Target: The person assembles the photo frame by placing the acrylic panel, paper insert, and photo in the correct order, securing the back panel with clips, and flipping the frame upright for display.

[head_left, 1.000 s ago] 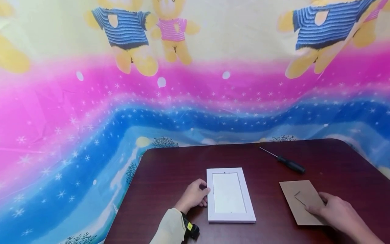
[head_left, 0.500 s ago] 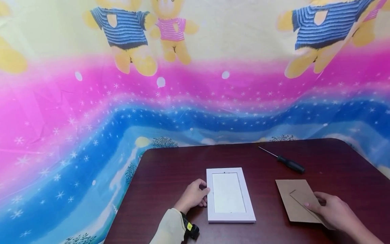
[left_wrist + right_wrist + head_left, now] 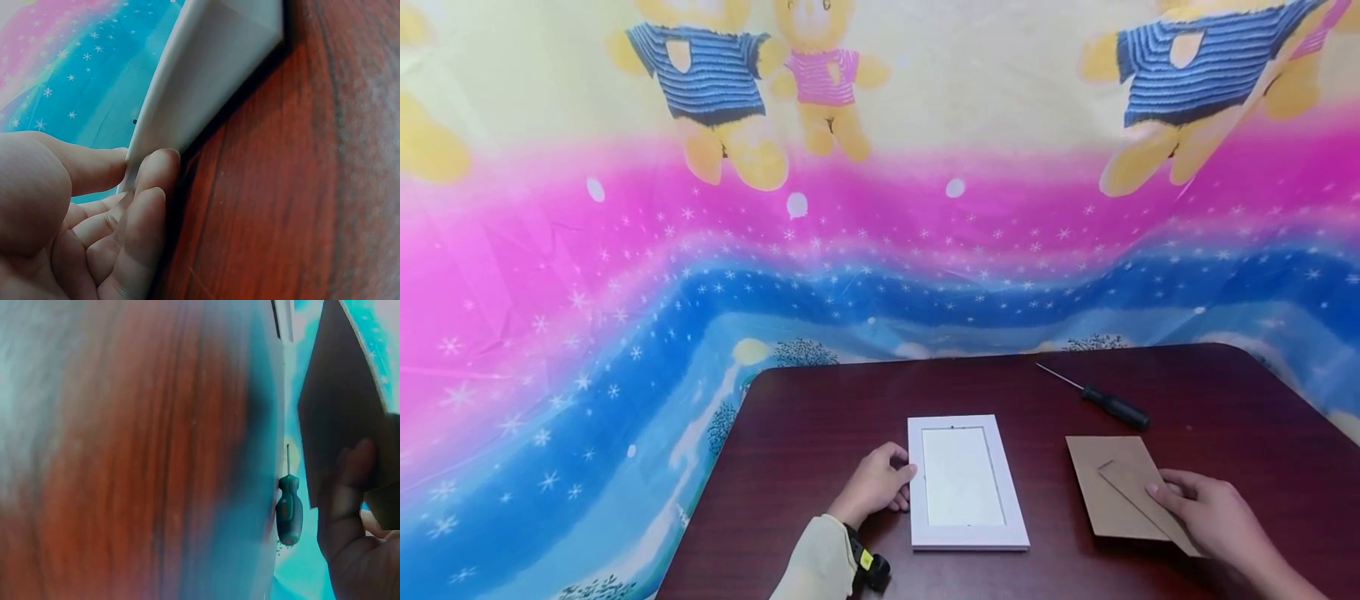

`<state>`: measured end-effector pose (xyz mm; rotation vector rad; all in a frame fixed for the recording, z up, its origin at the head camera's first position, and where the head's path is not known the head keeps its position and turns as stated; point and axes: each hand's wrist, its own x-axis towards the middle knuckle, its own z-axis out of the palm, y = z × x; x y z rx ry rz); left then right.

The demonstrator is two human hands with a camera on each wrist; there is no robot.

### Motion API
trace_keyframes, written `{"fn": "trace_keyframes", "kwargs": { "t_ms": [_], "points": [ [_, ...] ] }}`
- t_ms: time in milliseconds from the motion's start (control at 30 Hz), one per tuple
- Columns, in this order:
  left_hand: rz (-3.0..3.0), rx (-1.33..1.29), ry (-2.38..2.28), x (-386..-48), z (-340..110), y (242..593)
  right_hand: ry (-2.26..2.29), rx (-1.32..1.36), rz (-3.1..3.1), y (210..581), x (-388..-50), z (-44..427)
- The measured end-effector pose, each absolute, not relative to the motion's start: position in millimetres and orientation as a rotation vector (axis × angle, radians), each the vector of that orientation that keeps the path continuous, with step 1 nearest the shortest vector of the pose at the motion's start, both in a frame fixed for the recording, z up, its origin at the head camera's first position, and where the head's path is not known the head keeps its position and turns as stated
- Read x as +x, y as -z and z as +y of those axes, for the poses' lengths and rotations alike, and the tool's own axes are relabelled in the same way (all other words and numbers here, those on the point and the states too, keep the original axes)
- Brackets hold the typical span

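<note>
A white rectangular frame with a pale inner panel lies on the table. My left hand pinches its left edge; the left wrist view shows the thumb on top and fingertips against the side of the frame. To the right, my right hand grips the lower right part of a brown backing board, which has a narrow stand flap on its face. In the right wrist view the board is held up off the table, fingers against its underside.
A screwdriver with a black handle lies behind the board, its shaft pointing to the back left. The dark red table ends at a patterned cloth with bears and snowflakes. A black camera is strapped to my left wrist.
My right hand has moved left with the brown board, closer to the white frame, and the board's flap stands out more. The left hand and white frame have stayed in place.
</note>
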<state>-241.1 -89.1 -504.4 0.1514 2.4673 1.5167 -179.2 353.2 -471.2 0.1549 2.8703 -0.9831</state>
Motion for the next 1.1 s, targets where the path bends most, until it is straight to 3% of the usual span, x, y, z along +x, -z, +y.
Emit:
{"fn": "trace_keyframes", "kwargs": {
  "t_ms": [1100],
  "points": [
    [2.45,0.154,-1.539,-242,-89,506,1.319,0.253,2.878,475,-172,316]
  ]
}}
